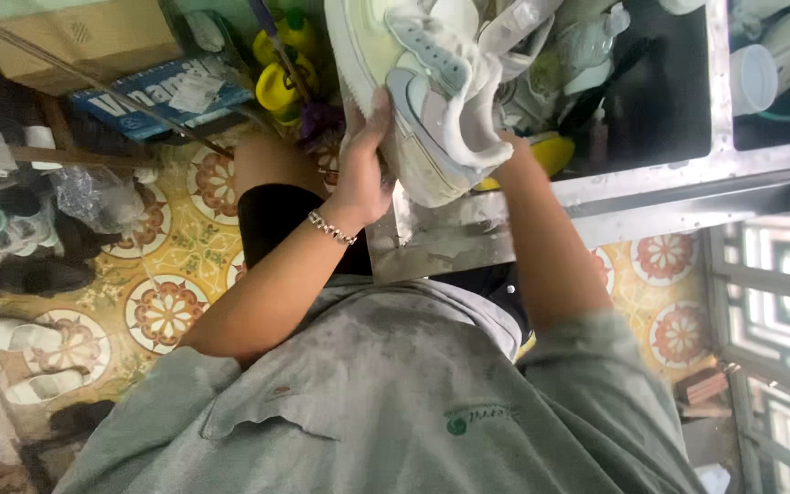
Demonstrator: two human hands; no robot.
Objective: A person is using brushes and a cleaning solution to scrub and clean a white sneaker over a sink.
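I see my left hand (363,169) wrapped around the side of a white sneaker (432,87). The thumb and fingers press on the sole edge, so this hand is gripping the shoe. A silver bracelet (332,228) sits on the wrist just below that hand.

My right hand (503,137) goes inside the sneaker from the other side. The shoe hides the fingers, so I cannot tell if that hand is open or closed.

The sneaker is up between my two hands, tipped on its side, with its pale sole turned toward my left hand. Just under both hands is a shiny metal sink (651,174). A yellow thing (552,151) lies right beside my right wrist, in the sink. Beyond my left hand stand yellow bottles (278,87). Farther out from my left hand, a blue box (162,96) rests on the flower-pattern floor tiles (166,311). I wear a grey shirt (395,402).
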